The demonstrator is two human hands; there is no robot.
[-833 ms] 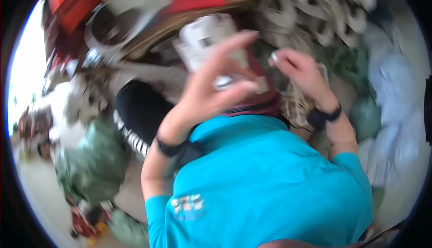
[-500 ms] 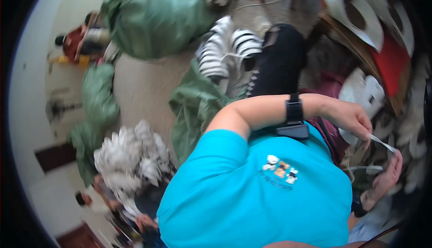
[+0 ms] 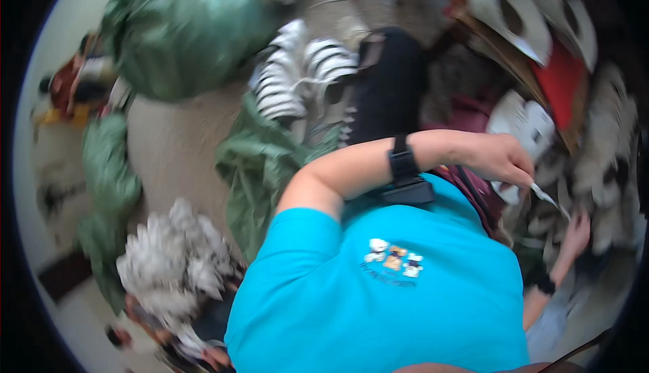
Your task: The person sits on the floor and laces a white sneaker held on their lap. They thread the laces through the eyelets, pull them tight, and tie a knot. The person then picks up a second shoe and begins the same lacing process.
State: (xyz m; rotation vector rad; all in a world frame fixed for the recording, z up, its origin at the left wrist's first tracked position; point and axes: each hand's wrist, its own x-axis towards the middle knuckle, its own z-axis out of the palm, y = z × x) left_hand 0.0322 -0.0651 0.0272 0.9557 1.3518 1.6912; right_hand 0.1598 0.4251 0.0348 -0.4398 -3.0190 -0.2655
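My left hand (image 3: 503, 158) reaches across my body to the right side, its fingers pinched on one end of a narrow white strip (image 3: 549, 197) that looks like a lace. At the strip's other end is my right hand (image 3: 576, 236), lower and farther right, its fingertips closed on it. The strip runs short and slanted between both hands. Just beyond my left hand lies a white shoe upper (image 3: 524, 126) with slots. A stack of pale shoe uppers (image 3: 605, 143) lies beside my right hand, blurred. A black wrist device (image 3: 405, 177) sits on my left forearm.
Curved white pieces (image 3: 517, 18) lie on cardboard with a red sheet (image 3: 562, 82), far right. Striped white bundles (image 3: 280, 79) and a green sack (image 3: 233, 163) are ahead. A large green bag (image 3: 169, 41) and a white bundle (image 3: 172, 261) are left. Other people work at far left.
The whole view has shifted, so most things sit farther left. My right hand has turned, its fingers now closing on the strip; both hands remain at its ends.
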